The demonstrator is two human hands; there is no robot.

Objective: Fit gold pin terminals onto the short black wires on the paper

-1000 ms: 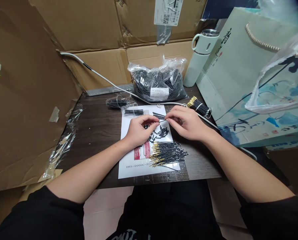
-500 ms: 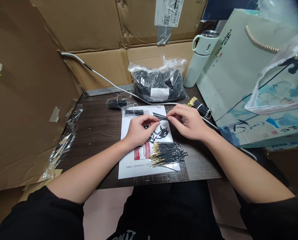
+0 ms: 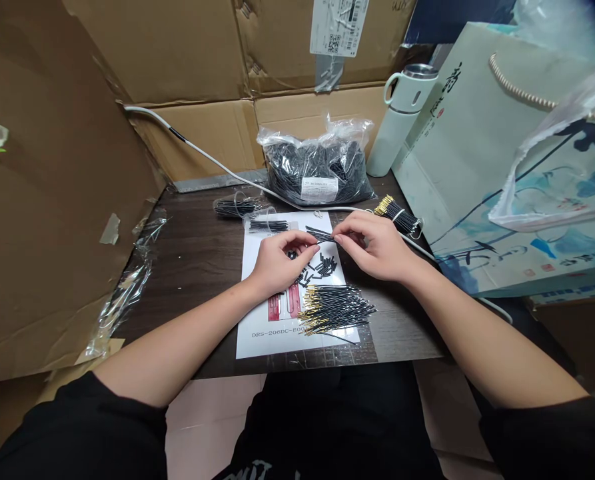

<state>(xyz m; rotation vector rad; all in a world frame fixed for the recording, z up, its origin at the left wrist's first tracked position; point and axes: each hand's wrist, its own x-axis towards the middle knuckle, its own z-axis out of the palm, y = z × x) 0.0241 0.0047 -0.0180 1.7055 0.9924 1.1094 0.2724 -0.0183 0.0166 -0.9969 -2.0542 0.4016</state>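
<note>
- Left hand (image 3: pixel 277 263) over the white paper sheet (image 3: pixel 262 333), thumb and forefinger pinched together; what sits between them is too small to make out.
- Right hand (image 3: pixel 377 247) just across from it, fingertips pinched on the end of a thin black wire (image 3: pixel 322 235) that lies at the upper part of the sheet.
- The two hands' fingertips are close together, a small gap between them.
- Loose short black tube pieces (image 3: pixel 320 267) scattered on the sheet, just below and between the hands.
- Pile of gold-tipped black wires (image 3: pixel 334 308) lies nearer the body, partly on the sheet, partly on the dark wooden table (image 3: pixel 197 253).
- Banded bundle of gold-tipped wires (image 3: pixel 397 215) rests just beyond the right hand.
- Clear plastic bag of black pieces (image 3: pixel 317 170) at the table's far edge, white label on its front.
- Two small bundles of black wires (image 3: pixel 237 208) lie left of the bag, near the sheet's top corner.
- White cable (image 3: pixel 202 155) runs across the back of the table.
- Pale flask (image 3: pixel 400 120) stands right of the bag, beside a printed paper bag (image 3: pixel 502 167).
- Cardboard walls (image 3: pixel 52 200) close in the left and back.
</note>
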